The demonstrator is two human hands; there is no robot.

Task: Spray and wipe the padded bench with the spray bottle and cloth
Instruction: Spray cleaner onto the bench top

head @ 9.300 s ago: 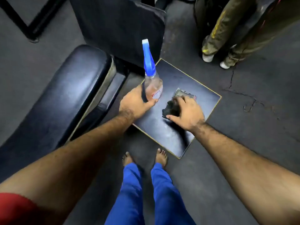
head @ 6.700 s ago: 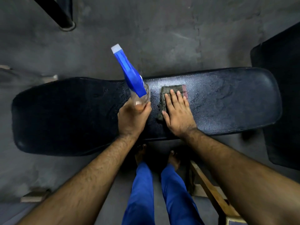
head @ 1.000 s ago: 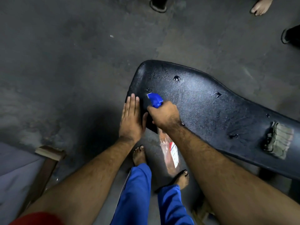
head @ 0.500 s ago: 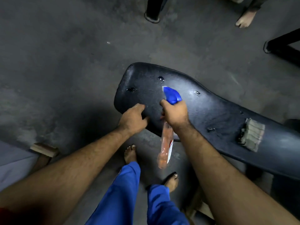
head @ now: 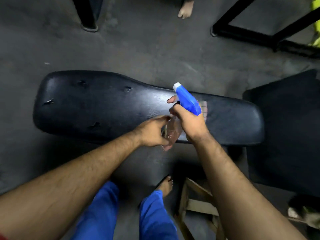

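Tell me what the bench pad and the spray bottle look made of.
Bench pad: black vinyl or leather-like cover, judging by the sheen and small tears. Spray bottle: glossy blue plastic head with a white nozzle tip, and a clear, probably plastic body below, gripped by the right hand.

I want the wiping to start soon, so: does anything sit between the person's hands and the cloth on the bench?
Yes. The spray bottle, gripped by the right hand, sits directly in front of the cloth, whose visible edge lies on the padded bench. The left hand touches the bottle's body.
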